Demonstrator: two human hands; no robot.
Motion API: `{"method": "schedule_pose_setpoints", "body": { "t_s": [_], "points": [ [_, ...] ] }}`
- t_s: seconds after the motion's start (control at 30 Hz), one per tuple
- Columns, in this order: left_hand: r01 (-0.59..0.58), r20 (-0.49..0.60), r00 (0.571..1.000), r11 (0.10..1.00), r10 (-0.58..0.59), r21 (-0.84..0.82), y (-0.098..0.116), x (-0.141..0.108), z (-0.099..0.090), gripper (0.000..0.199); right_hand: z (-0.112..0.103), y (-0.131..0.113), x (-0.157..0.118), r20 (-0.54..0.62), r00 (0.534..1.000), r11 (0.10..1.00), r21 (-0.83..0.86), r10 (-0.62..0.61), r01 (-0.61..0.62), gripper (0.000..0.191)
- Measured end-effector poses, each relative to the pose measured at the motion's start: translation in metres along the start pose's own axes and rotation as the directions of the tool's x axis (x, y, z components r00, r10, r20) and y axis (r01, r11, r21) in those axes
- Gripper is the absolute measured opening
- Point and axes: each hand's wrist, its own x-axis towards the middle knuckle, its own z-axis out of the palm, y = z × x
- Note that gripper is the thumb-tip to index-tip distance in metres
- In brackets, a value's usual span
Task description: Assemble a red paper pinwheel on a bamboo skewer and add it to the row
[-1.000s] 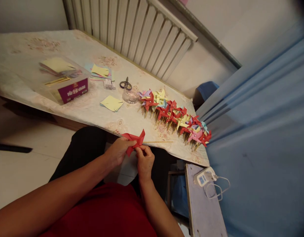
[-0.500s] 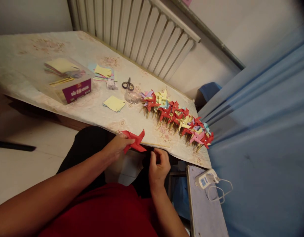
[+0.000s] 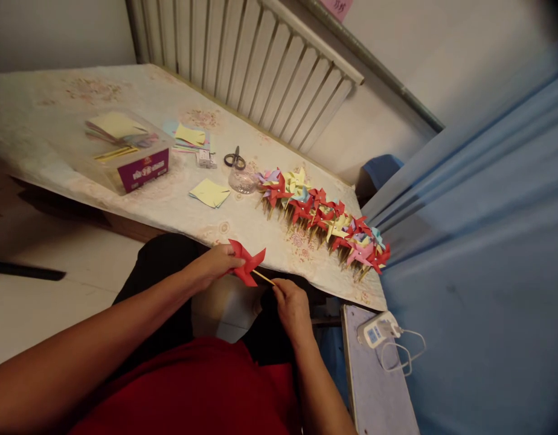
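Observation:
Pinched in my left hand point(image 3: 222, 262) is a red paper pinwheel point(image 3: 250, 262), held over the table's front edge. My right hand point(image 3: 288, 297) grips a thin wooden stick point(image 3: 263, 278), whose far end meets the pinwheel's lower side; whether the two are joined is hidden. Beyond my hands, rows of finished-looking pinwheels point(image 3: 322, 214) in red, yellow, pink, purple and blue stand on sticks. A stack of cut yellow paper squares point(image 3: 210, 193) lies left of them, beside a clear dish point(image 3: 243, 180) and black scissors point(image 3: 234, 158).
A clear plastic box point(image 3: 145, 170) with a purple label holds paper and sticks at the left. Behind it are more paper squares point(image 3: 189, 135) and a small box point(image 3: 206, 159). A white power adapter point(image 3: 379, 330) with a cable sits on a side board point(image 3: 374, 386) at right.
My right hand has taken hold of the stick, which lay along the table's edge before, and brought it to the red pinwheel. My left hand still holds the pinwheel, turned slightly.

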Motion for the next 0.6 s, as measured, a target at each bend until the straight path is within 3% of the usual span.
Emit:
{"method": "schedule_pose_setpoints", "body": {
  "t_s": [0.13,0.23,0.37,0.5,0.6],
  "points": [
    [-0.060,0.110,0.992,0.998,0.058,0.021,-0.001,-0.003,-0.012,0.042,0.007,0.003,-0.004,0.010,0.993,0.971,0.212,0.114,-0.113,0.026],
    [-0.111,0.126,0.986,0.994,0.112,-0.012,0.000,-0.008,-0.019,0.053,0.011,0.004,-0.006,0.012,0.978,0.926,0.320,0.209,-0.202,0.027],
    [-0.128,0.042,0.991,0.992,0.128,0.000,-0.006,-0.010,-0.023,0.054,0.013,0.000,-0.007,0.014,0.956,0.875,0.399,0.292,-0.273,0.028],
    [-0.232,-0.079,0.964,0.949,0.254,0.215,-0.017,-0.007,-0.019,0.051,0.011,-0.009,-0.007,0.021,0.948,0.853,0.431,0.318,-0.296,0.028],
    [-0.265,-0.102,0.942,0.897,0.319,0.353,-0.021,-0.007,-0.014,0.042,0.010,-0.015,-0.007,0.026,0.944,0.838,0.453,0.327,-0.303,0.027]
  ]
}}
